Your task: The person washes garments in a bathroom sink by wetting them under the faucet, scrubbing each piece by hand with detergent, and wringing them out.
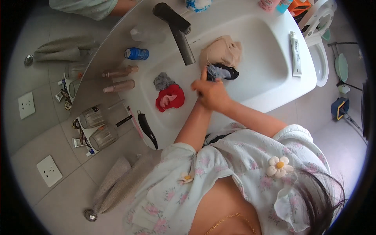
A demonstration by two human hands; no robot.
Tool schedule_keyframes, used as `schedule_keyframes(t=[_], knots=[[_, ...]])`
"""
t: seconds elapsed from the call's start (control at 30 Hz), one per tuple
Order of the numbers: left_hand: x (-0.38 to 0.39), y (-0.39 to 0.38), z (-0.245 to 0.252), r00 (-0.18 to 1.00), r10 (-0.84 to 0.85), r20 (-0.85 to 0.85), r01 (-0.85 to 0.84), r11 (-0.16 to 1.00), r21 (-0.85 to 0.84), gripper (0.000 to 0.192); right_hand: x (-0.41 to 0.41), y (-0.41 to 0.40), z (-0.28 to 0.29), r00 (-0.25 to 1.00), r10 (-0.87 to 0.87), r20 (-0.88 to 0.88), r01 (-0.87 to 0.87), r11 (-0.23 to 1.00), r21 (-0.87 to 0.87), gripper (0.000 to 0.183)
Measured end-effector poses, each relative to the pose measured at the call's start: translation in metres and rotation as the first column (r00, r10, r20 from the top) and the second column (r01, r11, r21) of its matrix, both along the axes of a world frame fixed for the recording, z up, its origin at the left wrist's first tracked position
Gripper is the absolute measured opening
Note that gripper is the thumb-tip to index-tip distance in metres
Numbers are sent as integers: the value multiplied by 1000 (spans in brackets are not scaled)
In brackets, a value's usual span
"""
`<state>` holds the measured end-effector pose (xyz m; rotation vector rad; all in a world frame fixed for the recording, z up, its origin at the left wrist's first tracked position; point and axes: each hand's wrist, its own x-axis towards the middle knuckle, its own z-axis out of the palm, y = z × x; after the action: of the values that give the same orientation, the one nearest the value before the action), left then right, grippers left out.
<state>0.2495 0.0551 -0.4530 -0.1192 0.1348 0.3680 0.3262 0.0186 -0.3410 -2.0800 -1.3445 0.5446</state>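
My right hand [218,95] lies over my left hand [204,75] above the basin of the white sink [261,73]. The left one is mostly hidden under it. Just beyond the fingertips is a bunched black and grey cloth [224,72], touching or nearly touching them; whether either hand grips it is unclear. A beige cloth [220,51] lies crumpled against its far side. Left of the hands, a red cloth [179,95] with a pink middle rests in the basin, beside a wrinkled grey cloth [164,81]. The dark faucet [182,44] reaches over the basin.
Along the left rim are a blue bottle [137,53], two pinkish spray bottles [122,86] and a black comb-like item [147,129]. A white tube [296,55] lies on the right rim. Two glasses [102,137] stand on a wall shelf. Beyond the sink is a toilet [318,58].
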Motion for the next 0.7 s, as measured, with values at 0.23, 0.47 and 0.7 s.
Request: schedule_keyframes(t=[0.23,0.47,0.7], knots=[[26,-9,12,942,170,-289,-255,922,-290,19,51,25,-8,947,-183,-264,211,974,84,25],[14,-7,81,706,84,-703,-28,995,92,25,36,16,-28,959,73,-275,-6,972,236,26],[-50,29,83,285,280,-917,518,759,393,46,127,11,-98,967,-188,169,199,979,-48,52]])
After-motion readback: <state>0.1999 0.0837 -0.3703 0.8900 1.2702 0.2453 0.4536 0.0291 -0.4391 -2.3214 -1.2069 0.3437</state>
